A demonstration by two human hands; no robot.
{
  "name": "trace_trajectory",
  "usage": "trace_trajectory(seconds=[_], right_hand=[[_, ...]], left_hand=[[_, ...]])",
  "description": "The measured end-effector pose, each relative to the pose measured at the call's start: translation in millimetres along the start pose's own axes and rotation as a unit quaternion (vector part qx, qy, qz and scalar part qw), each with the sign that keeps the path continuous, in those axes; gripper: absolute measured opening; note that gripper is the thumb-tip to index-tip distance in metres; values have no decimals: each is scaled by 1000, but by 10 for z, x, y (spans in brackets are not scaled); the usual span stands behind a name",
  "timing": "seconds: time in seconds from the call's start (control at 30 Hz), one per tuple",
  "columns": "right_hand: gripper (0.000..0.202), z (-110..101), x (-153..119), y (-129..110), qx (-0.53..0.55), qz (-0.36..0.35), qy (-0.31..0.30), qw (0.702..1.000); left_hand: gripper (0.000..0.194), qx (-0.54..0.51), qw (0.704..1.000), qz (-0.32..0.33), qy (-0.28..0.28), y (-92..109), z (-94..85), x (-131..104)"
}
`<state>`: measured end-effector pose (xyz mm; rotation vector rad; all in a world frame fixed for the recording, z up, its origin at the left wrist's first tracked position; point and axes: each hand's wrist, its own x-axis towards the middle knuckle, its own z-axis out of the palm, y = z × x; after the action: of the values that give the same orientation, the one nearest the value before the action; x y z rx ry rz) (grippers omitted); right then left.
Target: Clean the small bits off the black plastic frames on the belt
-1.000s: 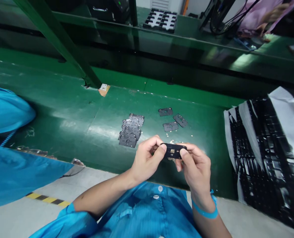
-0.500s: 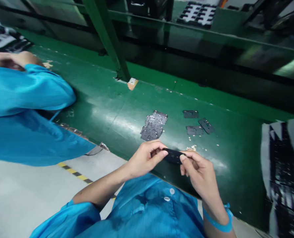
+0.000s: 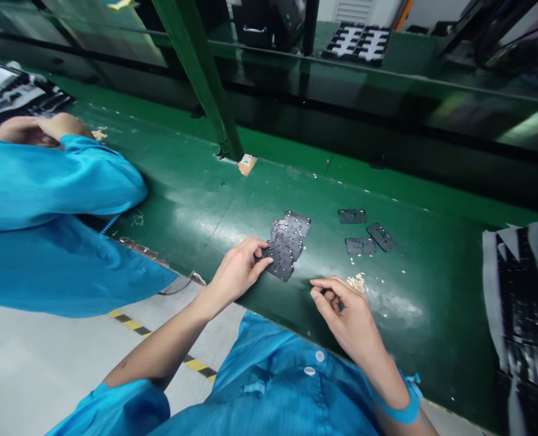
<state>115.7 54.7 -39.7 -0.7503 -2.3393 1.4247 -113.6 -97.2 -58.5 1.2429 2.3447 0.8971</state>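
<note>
My left hand [image 3: 240, 265] pinches the edge of a flat black plastic plate [image 3: 281, 266], which lies at the near end of an overlapping pile of similar plates [image 3: 295, 225]. To the right, my right hand [image 3: 344, 306] is held over the green bench with thumb and forefinger apart and nothing visible between them; its other fingers are curled. Just beyond it is a small heap of pale bits [image 3: 356, 282]. Farther back lie three separate black plates, one of them tilted [image 3: 381, 237] against its neighbour [image 3: 360, 245].
A co-worker's blue sleeve [image 3: 60, 175] and hands rest on the bench [image 3: 182, 181] at left. A green post [image 3: 200, 79] rises from the bench's back edge. Black parts with grey sheeting [image 3: 518, 315] are stacked at right. Trays of parts [image 3: 358, 42] sit behind.
The black plate held between both hands has been brought to the near end of the pile by my left hand. My right hand has let go of it and stays at the right.
</note>
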Motion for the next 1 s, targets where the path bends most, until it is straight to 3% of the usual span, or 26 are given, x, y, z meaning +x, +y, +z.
trace_trajectory(seconds=[0.13, 0.23, 0.3, 0.4, 0.47, 0.57, 0.67, 0.73, 0.87, 1.0], right_hand=[[16, -99, -42, 58, 7, 0, 35, 999], [16, -227, -89, 130, 19, 1, 62, 998], [17, -333, -125, 196, 31, 1, 78, 996], [20, -491, -183, 302, 50, -1, 114, 992], [21, -575, -218, 366, 59, -2, 144, 988], [20, -650, -267, 446, 66, -4, 176, 982], [21, -686, -318, 502, 73, -1, 200, 977], [22, -712, -352, 531, 81, 1, 206, 975], [24, -785, -407, 591, 92, -6, 220, 971], [25, -803, -411, 619, 94, 8, 248, 964]], left_hand=[[17, 33, 999, 10, 27, -3, -64, -24], [15, 39, 998, 32, 29, 63, -168, 114], [16, 42, 997, 64, 28, 158, -221, 350], [16, 52, 992, 115, 5, 418, -188, 972], [14, 66, 988, 138, -37, 682, -42, 1523], [14, 91, 982, 130, -100, 1179, 364, 2384], [17, 111, 981, 119, -106, 1684, 868, 3103], [36, 137, 983, 83, -90, 1955, 1167, 3464], [86, 191, 977, -15, -90, 2272, 1523, 3891], [89, 205, 968, -34, -142, 2372, 1563, 3981]])
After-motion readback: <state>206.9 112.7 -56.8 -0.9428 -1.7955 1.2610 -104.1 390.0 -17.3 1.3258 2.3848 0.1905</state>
